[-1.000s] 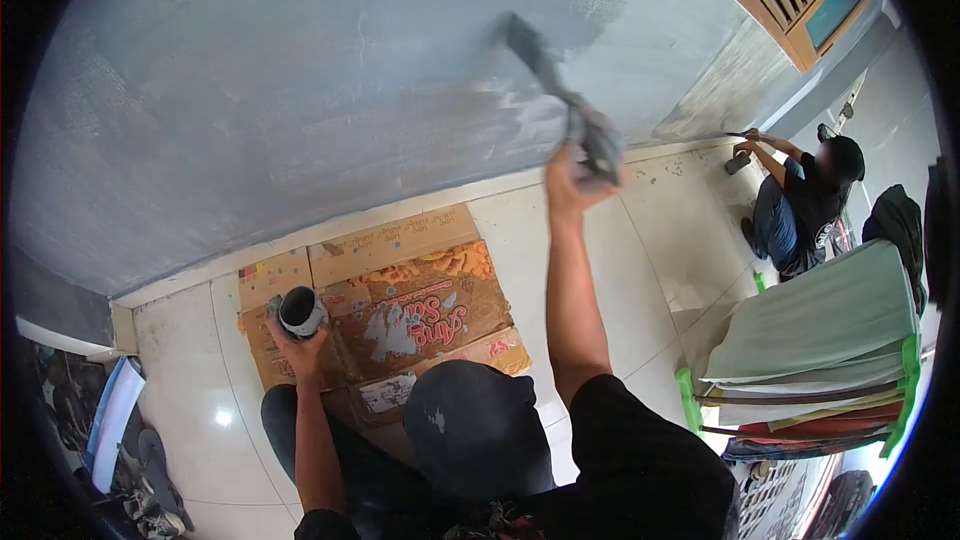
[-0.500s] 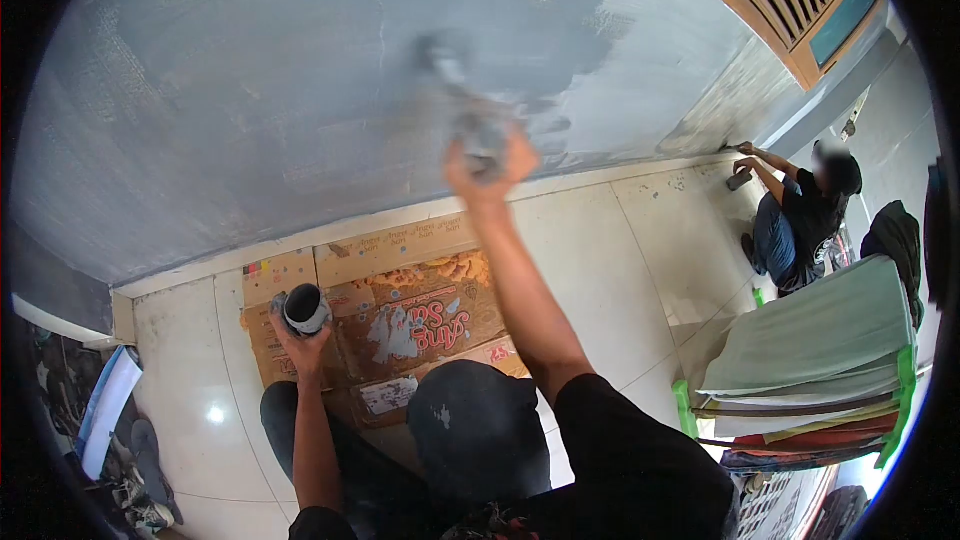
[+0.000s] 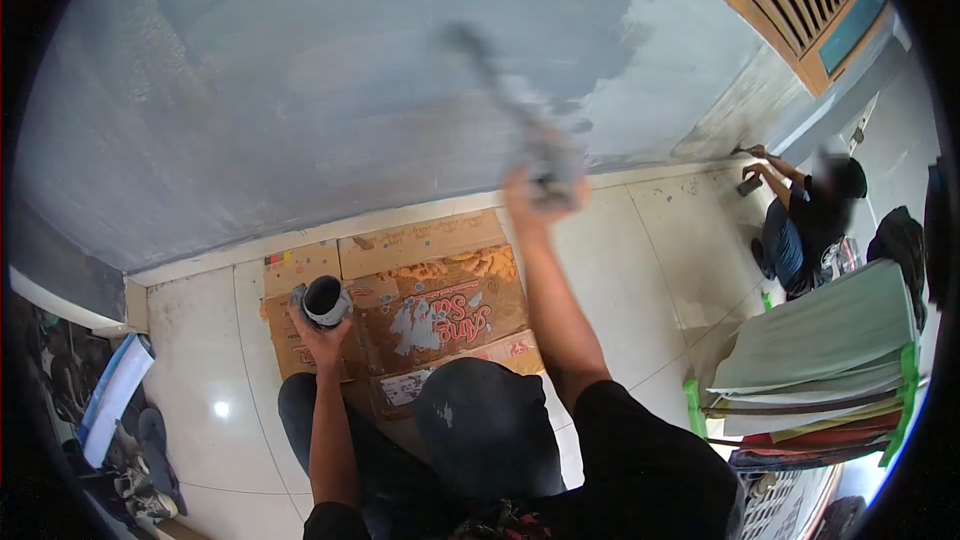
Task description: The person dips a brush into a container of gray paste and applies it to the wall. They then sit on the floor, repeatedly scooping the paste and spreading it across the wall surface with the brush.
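Observation:
My left hand [image 3: 318,342] is wrapped round a paint-smeared cup [image 3: 340,315] with a dark inside, over the cardboard [image 3: 490,330]. My right hand [image 3: 545,202], smeared by motion, is closed round the handle of a paintbrush [image 3: 492,80]. The brush's dark head points up and left, overlapping the grey wall [image 3: 300,110]. Grey paint covers most of this wall, with a lighter patch to the right of the brush. The flattened cardboard carries grey paint splashes and lies on the tiles along the wall's foot.
Another person [image 3: 815,215] squats at right by the wall, one hand at its base. A rack with hung cloths [image 3: 815,350] stands at lower right. Shoes [image 3: 140,490] and a rolled sheet [image 3: 112,400] lie at left. A wooden louvred window frame [image 3: 790,0] is at upper right.
My right hand has swung right and slightly down with the brush. My left hand still holds the cup; the whole view has shifted a little.

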Demonstrator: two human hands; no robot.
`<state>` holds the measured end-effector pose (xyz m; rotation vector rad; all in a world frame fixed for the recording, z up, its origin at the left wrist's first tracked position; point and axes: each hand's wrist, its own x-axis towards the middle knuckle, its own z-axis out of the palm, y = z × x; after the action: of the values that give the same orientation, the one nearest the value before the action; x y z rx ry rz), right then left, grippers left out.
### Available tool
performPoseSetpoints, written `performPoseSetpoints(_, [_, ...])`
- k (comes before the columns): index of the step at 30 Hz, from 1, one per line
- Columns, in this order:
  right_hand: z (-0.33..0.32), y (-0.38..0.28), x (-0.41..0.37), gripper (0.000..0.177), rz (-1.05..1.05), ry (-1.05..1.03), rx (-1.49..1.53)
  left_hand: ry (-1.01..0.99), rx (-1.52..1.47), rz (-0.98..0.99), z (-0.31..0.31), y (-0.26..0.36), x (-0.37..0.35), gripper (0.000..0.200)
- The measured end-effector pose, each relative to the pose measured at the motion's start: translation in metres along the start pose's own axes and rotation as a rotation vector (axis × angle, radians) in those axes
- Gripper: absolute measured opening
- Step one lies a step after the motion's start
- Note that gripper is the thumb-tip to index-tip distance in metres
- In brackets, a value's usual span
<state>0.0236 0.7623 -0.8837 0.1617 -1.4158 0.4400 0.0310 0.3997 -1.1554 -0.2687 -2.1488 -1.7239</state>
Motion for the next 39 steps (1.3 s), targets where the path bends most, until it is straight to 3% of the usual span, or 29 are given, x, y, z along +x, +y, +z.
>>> performPoseSetpoints(1, [-0.025,0.028,0.005,0.02,0.136,0.038,-0.107,0.013,-0.007,-0.007,0.0,0.0,0.0,0.1])
performPoseSetpoints(3, [-0.065,0.094,0.017,0.019,0.051,0.169,-0.363,-0.011,0.045,0.035,0.0,0.006,0.004,0.099])
performPoseSetpoints(6, [-0.064,0.113,0.028,0.018,0.263,0.284,-0.339,0.003,-0.04,0.005,0.004,0.022,0.005,0.098])
performPoseSetpoints(8, [-0.044,0.111,0.015,0.018,0.229,0.184,-0.353,0.018,-0.093,-0.01,0.006,0.018,0.005,0.098])
performPoseSetpoints(11, [0.007,0.068,-0.009,0.022,0.039,0.007,-0.381,0.025,-0.132,-0.034,0.003,0.02,0.006,0.097])
performPoseSetpoints(13, [0.042,0.001,-0.016,0.028,-0.006,-0.084,-0.228,0.02,-0.114,-0.044,0.001,0.018,0.007,0.096])
performPoseSetpoints(14, [0.063,-0.013,-0.024,0.034,-0.193,-0.122,-0.12,0.015,-0.088,-0.029,0.001,0.013,0.007,0.096])
performPoseSetpoints(15, [0.083,-0.041,-0.035,0.031,-0.161,-0.089,-0.012,0.009,-0.063,-0.014,0.0,0.01,0.006,0.095])
performPoseSetpoints(16, [0.108,-0.093,-0.03,0.03,-0.042,-0.219,0.272,-0.001,-0.049,-0.015,-0.004,0.01,0.005,0.095])
performPoseSetpoints(18, [0.132,-0.123,-0.04,0.027,-0.026,-0.3,0.387,-0.019,0.017,-0.012,-0.003,0.014,0.005,0.093])
performPoseSetpoints(22, [0.123,-0.137,-0.046,0.033,0.066,-0.269,0.469,0.018,-0.067,-0.076,-0.004,0.02,0.004,0.092])
performPoseSetpoints(26, [0.045,-0.059,-0.054,0.033,0.071,-0.2,0.23,0.009,-0.068,-0.038,-0.004,0.019,0.006,0.093])
performPoseSetpoints(29, [-0.034,0.03,-0.041,0.016,0.29,0.024,-0.122,0.013,-0.085,-0.04,-0.001,0.028,0.005,0.095])
performPoseSetpoints(31, [-0.068,0.093,-0.021,0.017,0.22,0.162,-0.308,0.014,-0.089,-0.046,0.001,0.024,0.005,0.096])
performPoseSetpoints(34, [-0.073,0.136,0.001,0.018,0.266,0.254,-0.122,-0.029,0.008,0.039,0.006,0.014,0.002,0.096])
performPoseSetpoints(36, [-0.062,0.145,-0.008,0.018,0.246,0.129,-0.251,-0.014,-0.018,-0.01,0.008,0.022,0.002,0.096])
performPoseSetpoints(37, [-0.047,0.124,-0.007,0.021,0.298,0.009,-0.239,-0.022,-0.014,-0.009,0.008,0.019,0.0,0.096])
performPoseSetpoints(38, [-0.032,0.116,-0.016,0.019,0.157,0.04,-0.221,-0.029,-0.004,-0.005,0.008,0.014,-0.001,0.096])
performPoseSetpoints(39, [-0.022,0.1,-0.026,0.018,0.173,0.02,-0.195,-0.035,0.006,0.0,0.009,0.011,-0.001,0.096])
